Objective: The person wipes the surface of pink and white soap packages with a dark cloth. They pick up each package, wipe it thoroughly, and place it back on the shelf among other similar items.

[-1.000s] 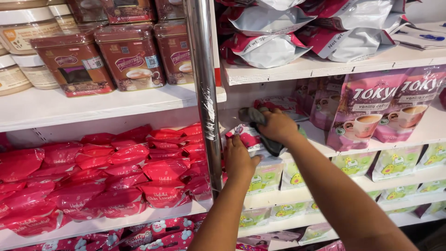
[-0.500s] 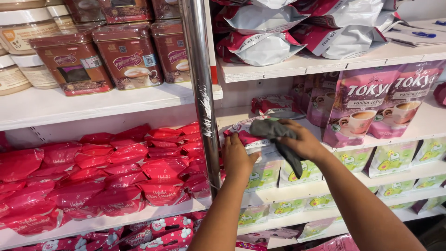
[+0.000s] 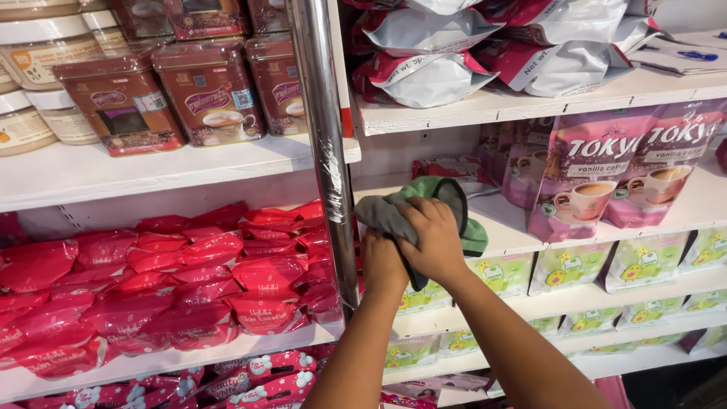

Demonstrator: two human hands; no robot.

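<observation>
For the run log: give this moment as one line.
left hand: grips cloth | right hand: grips cloth | place: white shelf beside pole

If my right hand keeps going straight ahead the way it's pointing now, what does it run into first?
The right hand points into the shelf bay, gripping a grey-green cloth. Straight on, it would probably meet the reddish packet lying at the back of the white shelf first, though depth is hard to judge here.
</observation>
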